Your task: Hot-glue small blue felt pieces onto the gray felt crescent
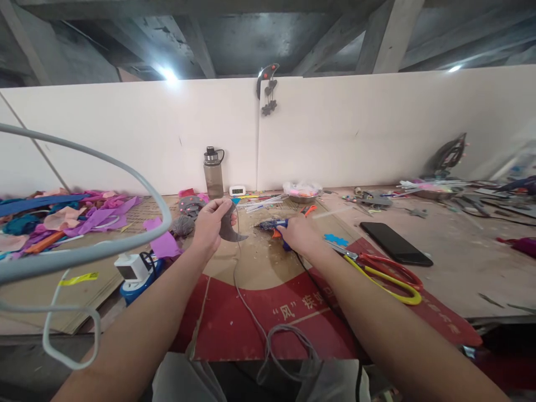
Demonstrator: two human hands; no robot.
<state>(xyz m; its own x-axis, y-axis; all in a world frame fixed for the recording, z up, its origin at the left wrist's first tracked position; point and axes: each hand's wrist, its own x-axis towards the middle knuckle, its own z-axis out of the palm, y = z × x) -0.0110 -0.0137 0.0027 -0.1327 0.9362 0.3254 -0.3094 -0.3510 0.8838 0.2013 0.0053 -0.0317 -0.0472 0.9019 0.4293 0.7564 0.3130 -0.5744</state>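
Observation:
My left hand (211,223) is closed on a grey crescent-shaped felt piece (229,228), held just above the cardboard mat (259,268). My right hand (299,233) grips a blue glue gun (272,225) with an orange trigger. Its nozzle points left toward the felt piece, with a small gap between them. A black cord runs back from the gun along my right arm.
Red-and-yellow scissors (385,273) and a black phone (396,243) lie to the right. A water bottle (213,173), a small white timer (237,190) and a bowl (302,191) stand by the white wall. Felt scraps (62,218) pile up at left, near a white power strip (129,269). Grey cables (84,254) loop at left.

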